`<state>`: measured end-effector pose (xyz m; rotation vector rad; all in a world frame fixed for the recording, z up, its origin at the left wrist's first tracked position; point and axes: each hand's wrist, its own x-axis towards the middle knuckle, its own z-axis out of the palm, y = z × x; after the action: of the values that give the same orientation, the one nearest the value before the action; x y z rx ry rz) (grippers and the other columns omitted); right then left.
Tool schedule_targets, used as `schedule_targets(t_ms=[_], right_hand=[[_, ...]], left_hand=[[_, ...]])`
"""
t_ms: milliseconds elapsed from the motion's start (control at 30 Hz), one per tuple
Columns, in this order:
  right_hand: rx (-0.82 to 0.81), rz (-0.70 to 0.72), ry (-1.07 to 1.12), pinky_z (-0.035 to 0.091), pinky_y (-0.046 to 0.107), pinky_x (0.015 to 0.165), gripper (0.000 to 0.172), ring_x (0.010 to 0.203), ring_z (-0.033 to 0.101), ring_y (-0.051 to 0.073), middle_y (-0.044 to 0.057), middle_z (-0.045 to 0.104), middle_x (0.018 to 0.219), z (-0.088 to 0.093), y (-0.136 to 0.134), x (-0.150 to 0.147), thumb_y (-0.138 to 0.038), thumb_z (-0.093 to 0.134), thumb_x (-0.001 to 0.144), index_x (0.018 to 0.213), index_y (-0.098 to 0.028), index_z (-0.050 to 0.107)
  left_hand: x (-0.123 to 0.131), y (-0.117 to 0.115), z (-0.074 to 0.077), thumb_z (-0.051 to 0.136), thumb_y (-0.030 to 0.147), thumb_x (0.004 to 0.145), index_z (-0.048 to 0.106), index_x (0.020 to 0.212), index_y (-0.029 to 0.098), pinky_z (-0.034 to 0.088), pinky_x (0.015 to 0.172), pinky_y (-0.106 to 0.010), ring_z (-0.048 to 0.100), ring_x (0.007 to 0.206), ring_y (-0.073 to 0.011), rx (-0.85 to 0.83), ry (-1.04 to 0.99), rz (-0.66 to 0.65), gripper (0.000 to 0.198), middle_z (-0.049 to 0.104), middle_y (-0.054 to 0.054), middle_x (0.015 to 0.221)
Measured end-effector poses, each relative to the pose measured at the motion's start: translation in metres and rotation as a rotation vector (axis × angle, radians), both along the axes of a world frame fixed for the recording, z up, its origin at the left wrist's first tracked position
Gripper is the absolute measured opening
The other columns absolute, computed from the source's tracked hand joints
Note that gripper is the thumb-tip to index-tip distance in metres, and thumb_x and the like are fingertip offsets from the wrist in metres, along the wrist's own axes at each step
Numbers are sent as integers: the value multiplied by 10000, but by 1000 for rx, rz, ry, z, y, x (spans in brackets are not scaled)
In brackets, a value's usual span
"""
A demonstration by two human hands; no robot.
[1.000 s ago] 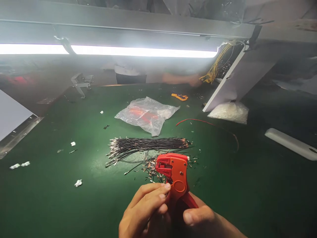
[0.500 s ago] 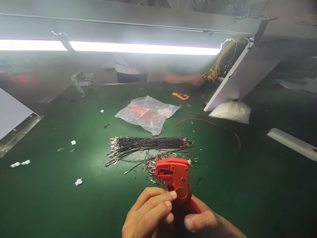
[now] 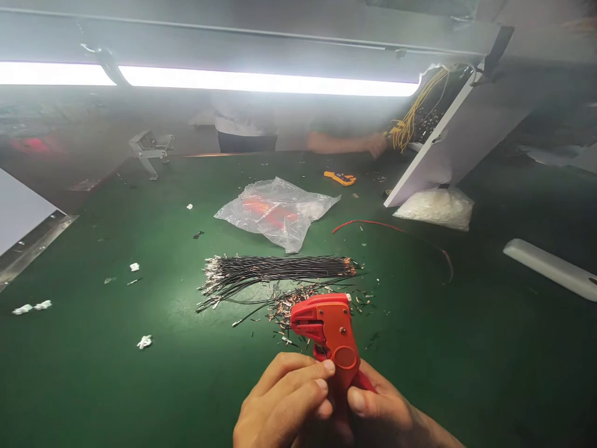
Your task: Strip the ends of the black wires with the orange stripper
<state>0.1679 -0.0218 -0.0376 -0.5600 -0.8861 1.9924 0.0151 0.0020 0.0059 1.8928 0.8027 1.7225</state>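
A red and orange wire stripper (image 3: 338, 323) stands upright, its jaws pointing left. My right hand (image 3: 385, 404) is wrapped around its handles from the right, thumb at the back. My left hand (image 3: 284, 398) is closed against the tool's front below the jaws, its fingertips on the orange body; whether a wire is also between these fingers is hidden. Behind the tool lies a heap of cut wire scraps (image 3: 291, 303) with copper ends. Just beyond, a bundle of black wires (image 3: 280, 267) lies sideways, metal terminals at left and bare copper at right.
A clear plastic bag (image 3: 280, 211) with red contents lies beyond the wires. Nearby are a red wire (image 3: 377, 223), a yellow tool (image 3: 339, 178) and a bag of white pieces (image 3: 438, 208). White connectors (image 3: 144, 341) dot the left. Another person's arm (image 3: 345, 143) rests across the table.
The stripper's jaw opening has narrowed and its rear handle has drawn in towards the body under my right hand. My left hand has shifted slightly right, still against the tool.
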Motion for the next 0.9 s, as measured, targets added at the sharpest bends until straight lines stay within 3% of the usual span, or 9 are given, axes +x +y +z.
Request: schedule_targets(t_ms=[200, 300, 433, 600, 667, 733, 900], right_hand=[[-49, 4, 28, 391, 272, 611, 498, 561, 419, 110, -34, 468, 632, -6, -7, 0, -654, 677, 833, 829, -166, 579], [-76, -7, 24, 368, 255, 567, 496, 531, 388, 95, -45, 444, 640, -9, -9, 1, -652, 706, 815, 843, -174, 576], [-125, -36, 10, 329, 246, 483, 467, 442, 341, 88, -66, 418, 578, -13, -11, 1, -660, 591, 899, 847, -197, 566], [-131, -55, -17, 378, 238, 517, 524, 453, 410, 84, -51, 476, 551, -15, -11, 0, -675, 677, 824, 797, -158, 597], [-133, -62, -24, 385, 223, 512, 518, 453, 426, 77, -47, 497, 557, -15, -11, 0, -653, 699, 818, 807, -143, 610], [-142, -63, -26, 368, 202, 468, 508, 426, 431, 76, -52, 495, 526, -17, -11, 1, -643, 690, 832, 815, -141, 614], [-169, -111, -8, 315, 164, 355, 516, 338, 376, 65, -79, 450, 442, -23, -13, 2, -672, 641, 856, 778, -165, 577]], left_hand=[[3, -2, -1, 526, 224, 1002, 641, 1021, 148, 601, 634, -267, 701, 763, -146, -2, -18, -2, 139, 783, -104, 866], [-4, 2, -2, 522, 232, 1005, 639, 1050, 165, 619, 637, -272, 715, 763, -154, 16, 64, -25, 142, 787, -100, 865], [-20, 16, 4, 544, 148, 985, 629, 1049, 105, 643, 700, -252, 745, 823, -170, 165, 322, -228, 115, 794, -160, 940], [-21, 17, 6, 552, 146, 982, 621, 1033, 110, 637, 716, -244, 740, 842, -165, 144, 345, -265, 93, 790, -169, 971], [-13, 10, 3, 509, 214, 1009, 614, 947, 159, 620, 696, -224, 722, 798, -138, 42, 258, -102, 134, 797, -116, 908], [-5, 3, -2, 482, 281, 1020, 612, 930, 182, 606, 691, -215, 708, 773, -125, -4, 184, -28, 187, 798, -90, 878], [-6, 7, -12, 533, 198, 996, 632, 1007, 163, 601, 667, -232, 705, 788, -150, 102, 168, -24, 106, 791, -109, 880]])
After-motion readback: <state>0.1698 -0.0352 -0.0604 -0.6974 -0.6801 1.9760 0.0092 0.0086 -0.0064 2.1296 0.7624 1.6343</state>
